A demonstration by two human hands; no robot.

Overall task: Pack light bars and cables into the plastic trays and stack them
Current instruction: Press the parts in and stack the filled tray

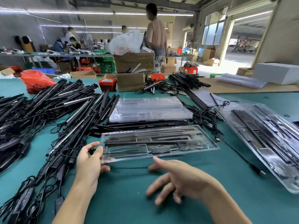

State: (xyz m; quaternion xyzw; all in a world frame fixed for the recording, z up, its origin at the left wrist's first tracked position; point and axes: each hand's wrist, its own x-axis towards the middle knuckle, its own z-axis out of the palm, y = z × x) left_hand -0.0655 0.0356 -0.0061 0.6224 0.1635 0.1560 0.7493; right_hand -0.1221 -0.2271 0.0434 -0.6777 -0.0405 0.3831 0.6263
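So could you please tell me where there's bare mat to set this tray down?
Bare green mat lies nearest you, between the filled tray and table edge. Left is crowded with light bars; the packed stack fills the right.

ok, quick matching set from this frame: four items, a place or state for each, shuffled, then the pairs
Items:
1. stack of empty trays
2. filled tray
3. orange plastic bag
4. left hand

Place or state:
A. far left of the table, behind the loose light bars
B. touches the filled tray's left end
C. mid-table, behind the filled tray
D. nearest the person, bars inside

Pairs: 1-C, 2-D, 3-A, 4-B
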